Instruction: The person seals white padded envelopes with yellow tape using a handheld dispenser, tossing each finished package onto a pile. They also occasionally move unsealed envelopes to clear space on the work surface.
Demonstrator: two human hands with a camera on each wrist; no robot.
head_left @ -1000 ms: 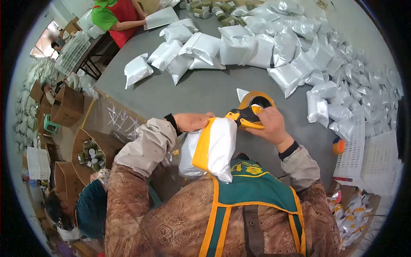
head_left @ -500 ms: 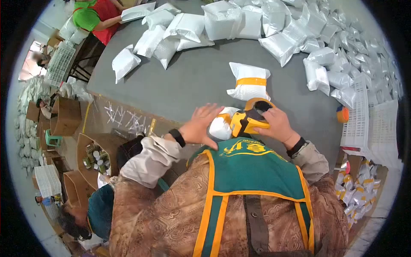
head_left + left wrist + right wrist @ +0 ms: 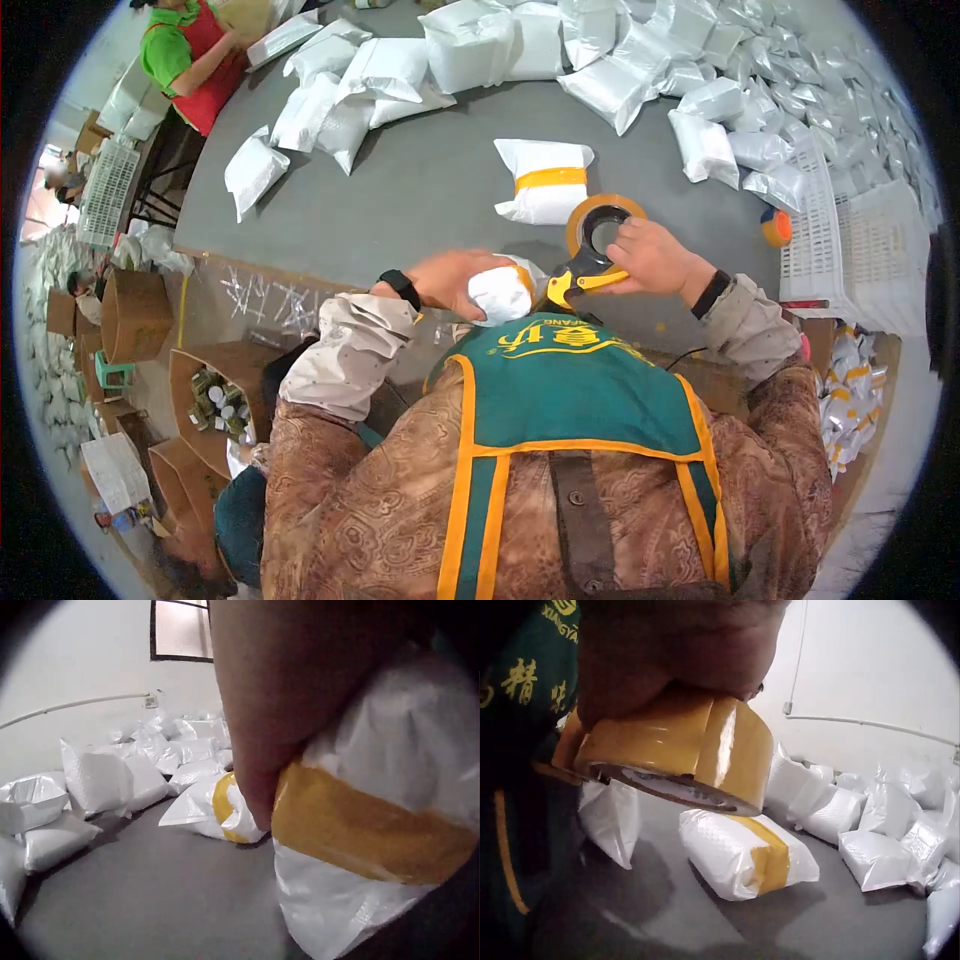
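Observation:
In the head view my left hand [image 3: 452,279] grips a white plastic mailer bag [image 3: 500,296] close in front of the green apron. A broad band of yellow tape [image 3: 360,825] runs round this bag in the left wrist view. My right hand [image 3: 660,258] holds a yellow and black tape dispenser [image 3: 575,278] by its handle, right beside the bag. Its large tape roll [image 3: 682,750] fills the middle of the right wrist view, under the hand. Beyond the dispenser, another white bag [image 3: 520,205] with a yellow tape band lies on the grey table [image 3: 400,200].
White bags [image 3: 385,70] line the table's far side, with a large heap [image 3: 780,110] at the right. A white plastic crate [image 3: 825,240] and an orange tape roll [image 3: 776,228] are at the right edge. Cardboard boxes [image 3: 215,375] stand left; a person in green [image 3: 180,50] works across the table.
The held bag has come down and turned end-on. My left hand was spread flat beside it half a second ago and now grips it. The dispenser's tape roll has swung outward.

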